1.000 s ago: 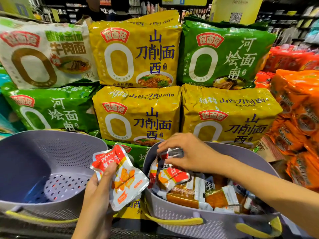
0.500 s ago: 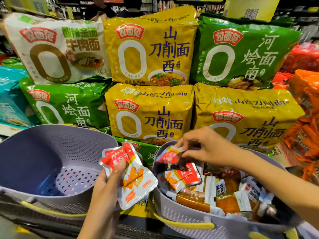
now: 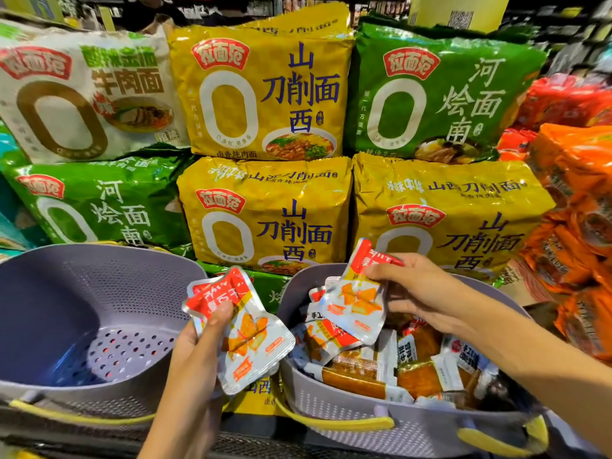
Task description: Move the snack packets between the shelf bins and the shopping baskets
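At the far left a lilac left basket (image 3: 49, 309) sits low in front of the display, its perforated floor in plain sight and a yellow handle (image 3: 76, 417) lying along its near rim. Just behind its back rim rise a white noodle pack (image 3: 82, 94) and, below that, a green noodle pack (image 3: 99, 207).

Next the left hand (image 3: 198, 346) comes up from the bottom edge between the two baskets. Its thumb presses on the red top of a snack packet (image 3: 255, 336), and the fingers are behind it, out of sight. The packet stands tilted over the gap, its lower right corner overlapping the left rim of the right basket (image 3: 347, 422). It covers part of the packs low behind the gap. Whether another packet lies behind it I cannot tell.

In the middle two yellow noodle packs (image 3: 265, 94) are stacked one on the other, close behind both baskets.

The right basket holds a pile of packets (image 3: 364, 372), white-and-red and brown ones lying across each other. Over the back left of the pile the right hand (image 3: 420, 293) pinches a second packet (image 3: 357, 306) by its red top between thumb and fingertips. The packet hangs down, and its lower edge overlaps the pile. The right forearm crosses the basket's right side and hides the packets there.

Behind the hand stand an upper green pack (image 3: 440, 94) and a lower yellow pack (image 3: 463, 207). At the far right orange packs (image 3: 576, 210) are heaped.
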Motion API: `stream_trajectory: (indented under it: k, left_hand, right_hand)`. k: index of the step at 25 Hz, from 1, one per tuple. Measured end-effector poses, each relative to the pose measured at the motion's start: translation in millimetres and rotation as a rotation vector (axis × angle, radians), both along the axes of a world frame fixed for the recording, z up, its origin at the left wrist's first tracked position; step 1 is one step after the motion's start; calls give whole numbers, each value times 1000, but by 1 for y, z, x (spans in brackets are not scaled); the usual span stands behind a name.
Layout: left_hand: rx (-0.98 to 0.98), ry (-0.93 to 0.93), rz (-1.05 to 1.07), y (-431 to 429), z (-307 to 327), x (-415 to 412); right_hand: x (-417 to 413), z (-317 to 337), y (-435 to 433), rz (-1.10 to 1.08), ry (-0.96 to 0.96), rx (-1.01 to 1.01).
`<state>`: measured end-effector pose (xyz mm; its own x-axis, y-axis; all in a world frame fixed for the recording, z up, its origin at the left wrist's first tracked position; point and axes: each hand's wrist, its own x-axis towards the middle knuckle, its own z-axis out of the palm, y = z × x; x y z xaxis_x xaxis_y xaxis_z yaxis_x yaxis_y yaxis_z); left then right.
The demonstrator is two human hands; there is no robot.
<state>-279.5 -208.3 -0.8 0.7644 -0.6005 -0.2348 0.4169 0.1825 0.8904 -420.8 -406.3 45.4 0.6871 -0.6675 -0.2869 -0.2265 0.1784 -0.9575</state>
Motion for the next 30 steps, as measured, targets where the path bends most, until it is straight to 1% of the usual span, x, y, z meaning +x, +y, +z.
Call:
stream_trajectory:
  k: [3,4,7,8,10,13,15,16,18,19,20,22,25,27,28,30]
  left_hand:
    - [-3,-5,8,0,1,-1]
    - [-3,-5,9,1,1,-1]
    - [-1,-6,-5,1,2,-3]
    - [1,-9,-7,1,2,-4]
    - [-8,-13,-5,1,1,-4]
    - [-17,-22,5,-1,-2,-3]
    - [-15,-21,20,-3,-4,0]
    - [-14,-23,22,-4,-3,1]
    - [-19,-37,2,-7,-6,3]
    - [-24,-42,0,-9,-5,3]
    - [-23,-56,-9,-11,-6,5]
    - [-25,-74,-49,-16,-5,5]
    - [-29,-77,-83,-24,-4,3]
    - [-42,-59,-104,-28,-3,3]
    - [-42,-59,-115,-28,-2,3]
    - [-73,-67,-128,-28,-2,3]
  right_hand:
    - [3,-6,1,31,129,-55]
    - [4,-8,2,54,174,-135]
    - [7,-12,1,168,392,-621]
    - [9,-12,0,204,452,-721]
    - [12,-11,1,297,511,-816]
    - [17,-9,9,420,589,-1027]
    - [15,-1,10,475,602,-1156]
    - [11,7,8,490,559,-1166]
    - [-5,28,-1,455,415,-1021]
    - [-16,38,-7,421,368,-950]
    - [-29,43,-16,398,363,-918]
    - [-56,41,-33,387,446,-911]
    - [-85,19,-56,385,612,-894]
    - [-96,2,-66,380,720,-989]
    - [-98,-2,-67,356,739,-1060]
    - [-96,-6,-65,293,673,-1134]
